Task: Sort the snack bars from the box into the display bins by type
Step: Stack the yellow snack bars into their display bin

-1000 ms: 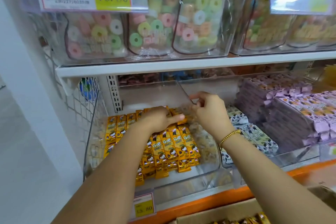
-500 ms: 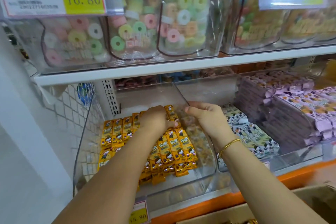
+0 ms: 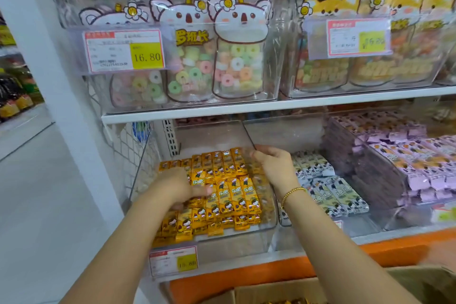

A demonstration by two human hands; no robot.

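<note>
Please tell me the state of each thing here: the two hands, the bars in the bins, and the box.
left hand: rests on the yellow bars, grip unclear.
right hand: holds the clear bin wall at its top edge.
yellow bars: lie in rows, piled unevenly.
white bars: lie flat, low layer.
purple bars: stacked high.
cardboard box: open.

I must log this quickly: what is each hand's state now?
Left hand: on the yellow snack bars; grip cannot be told.
Right hand: grips the clear bin wall.

Single view from the person's head, facing forward and a little down, close before the display bins (image 3: 234, 242) on the lower shelf (image 3: 283, 270).
</note>
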